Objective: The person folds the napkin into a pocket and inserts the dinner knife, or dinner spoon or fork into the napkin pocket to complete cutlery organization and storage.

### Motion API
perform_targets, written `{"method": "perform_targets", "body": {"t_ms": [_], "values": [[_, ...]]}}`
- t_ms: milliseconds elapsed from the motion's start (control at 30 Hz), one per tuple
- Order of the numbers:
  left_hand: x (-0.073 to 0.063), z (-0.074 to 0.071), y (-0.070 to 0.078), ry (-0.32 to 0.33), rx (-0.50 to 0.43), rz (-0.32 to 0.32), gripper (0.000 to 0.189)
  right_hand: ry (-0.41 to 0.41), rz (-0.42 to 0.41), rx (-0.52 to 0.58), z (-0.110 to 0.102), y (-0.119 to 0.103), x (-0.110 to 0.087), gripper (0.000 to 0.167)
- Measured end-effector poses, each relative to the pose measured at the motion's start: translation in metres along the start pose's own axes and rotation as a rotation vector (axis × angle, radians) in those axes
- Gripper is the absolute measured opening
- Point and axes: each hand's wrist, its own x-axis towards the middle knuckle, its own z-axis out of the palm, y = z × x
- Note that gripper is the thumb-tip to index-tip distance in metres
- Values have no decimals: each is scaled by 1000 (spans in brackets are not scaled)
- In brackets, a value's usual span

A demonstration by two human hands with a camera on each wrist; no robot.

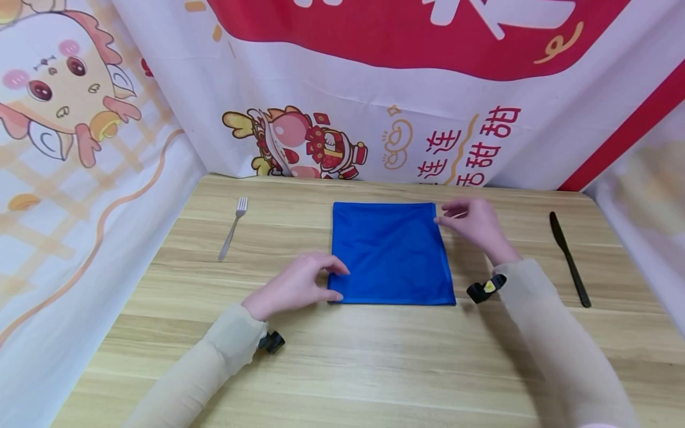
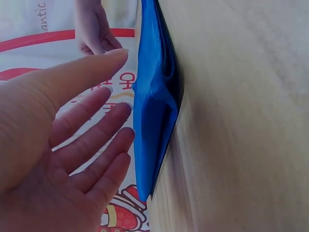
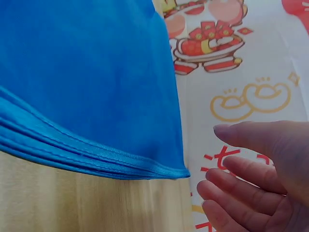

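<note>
A blue cloth (image 1: 390,255), folded into a flat square with stacked layers at its edges, lies in the middle of the wooden table. Over its near left corner is my left hand (image 1: 307,282), thumb and fingers parted with nothing between them. In the left wrist view, that hand (image 2: 72,130) shows spread fingers beside the cloth's folded edge (image 2: 154,96). My right hand (image 1: 476,223) hovers by the far right corner, fingertips right at the edge. The right wrist view shows this hand (image 3: 260,174) with loose fingers, apart from the hemmed corner (image 3: 169,169).
On the left of the wooden table (image 1: 364,368) lies a silver fork (image 1: 233,229), tines pointing away. A black knife (image 1: 569,258) lies on the right, beyond my right forearm. Printed white curtains (image 1: 342,71) hang along the table's back and sides.
</note>
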Motion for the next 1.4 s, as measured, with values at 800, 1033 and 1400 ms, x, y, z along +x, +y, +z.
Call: {"method": "perform_targets", "body": {"t_ms": [800, 1033, 1400], "values": [[-2, 5, -9, -142, 33, 3, 30, -423, -170, 27, 12, 10, -83, 37], [0, 2, -12, -147, 31, 41, 30, -426, -170, 34, 11, 15, -95, 36], [-1, -2, -15, -127, 2, 71, 20, -425, -160, 41, 11, 17, -102, 36]]}}
